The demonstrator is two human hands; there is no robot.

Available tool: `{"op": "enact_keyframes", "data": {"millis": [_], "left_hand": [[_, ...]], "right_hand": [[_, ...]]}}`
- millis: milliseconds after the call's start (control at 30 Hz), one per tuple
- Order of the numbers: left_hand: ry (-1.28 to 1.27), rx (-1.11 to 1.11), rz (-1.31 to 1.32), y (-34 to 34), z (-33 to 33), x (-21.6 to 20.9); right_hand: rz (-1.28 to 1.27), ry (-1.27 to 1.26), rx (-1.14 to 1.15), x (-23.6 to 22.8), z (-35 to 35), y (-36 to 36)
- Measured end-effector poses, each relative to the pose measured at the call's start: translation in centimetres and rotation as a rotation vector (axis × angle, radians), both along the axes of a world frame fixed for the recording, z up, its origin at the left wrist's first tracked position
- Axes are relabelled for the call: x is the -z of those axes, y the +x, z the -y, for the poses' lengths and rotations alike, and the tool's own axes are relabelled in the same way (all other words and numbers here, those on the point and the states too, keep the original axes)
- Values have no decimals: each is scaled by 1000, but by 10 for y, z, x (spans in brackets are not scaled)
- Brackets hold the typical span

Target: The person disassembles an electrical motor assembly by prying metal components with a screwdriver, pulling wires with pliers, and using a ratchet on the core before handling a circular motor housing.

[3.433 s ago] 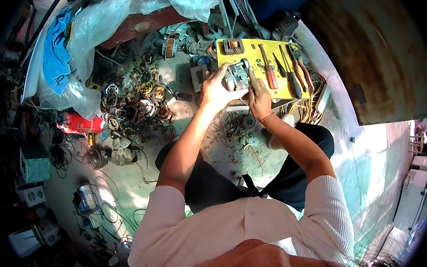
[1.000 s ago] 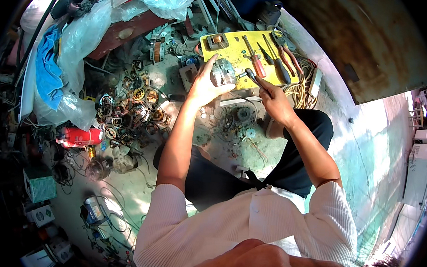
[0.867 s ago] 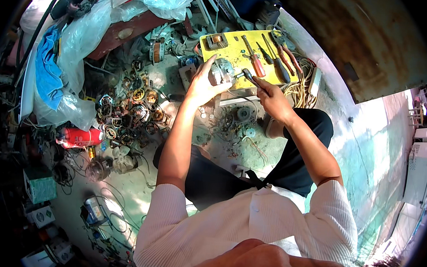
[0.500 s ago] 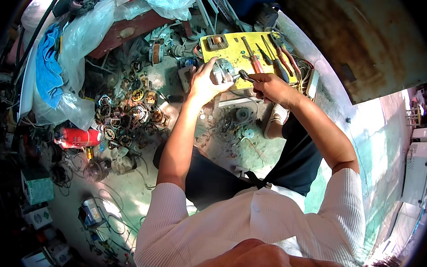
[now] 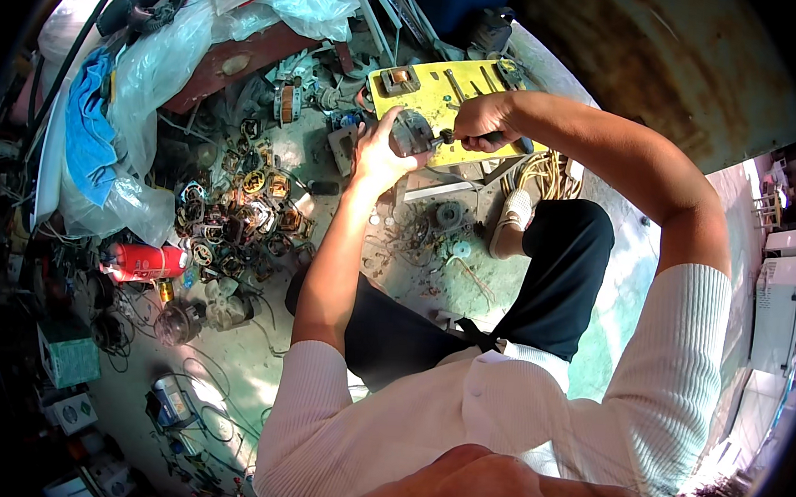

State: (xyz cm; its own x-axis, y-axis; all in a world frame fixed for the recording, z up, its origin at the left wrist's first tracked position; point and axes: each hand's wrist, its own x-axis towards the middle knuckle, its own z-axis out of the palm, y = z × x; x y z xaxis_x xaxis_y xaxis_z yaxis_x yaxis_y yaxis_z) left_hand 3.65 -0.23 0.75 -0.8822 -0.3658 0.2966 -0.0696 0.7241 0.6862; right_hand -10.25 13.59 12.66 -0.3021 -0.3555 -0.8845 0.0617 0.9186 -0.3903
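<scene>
My left hand [image 5: 381, 161] is wrapped around the side of a grey metal motor body [image 5: 412, 133], holding it up in front of the yellow board [image 5: 388, 111]. My right hand [image 5: 485, 122] is closed on a black-handled hand tool [image 5: 445, 137]. Its dark head meets the right side of the motor body, by the short shaft there. The fingers of my right hand hide most of the tool, so its exact kind cannot be made out.
Behind my hands, the board carries a copper-wound coil core [image 5: 399, 80] and a wrench [image 5: 454, 85]. Scrap motor parts [image 5: 246, 194] heap up at the left, near a red bottle [image 5: 146, 262]. Bundled cable [image 5: 548, 177] lies beside my shoe [image 5: 515, 210].
My right elbow has swung out and up to the right, and my right wrist has turned over with the tool. The left hand keeps its hold on the motor body, nearly in place.
</scene>
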Motion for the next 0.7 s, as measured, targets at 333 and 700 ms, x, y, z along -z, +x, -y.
{"op": "enact_keyframes", "data": {"millis": [333, 700], "left_hand": [[-24, -36, -142, -6, -2, 7], [22, -42, -114, -1, -7, -2]], "right_hand": [[-826, -392, -507, 56, -51, 30], [-997, -518, -102, 66, -63, 79]]}}
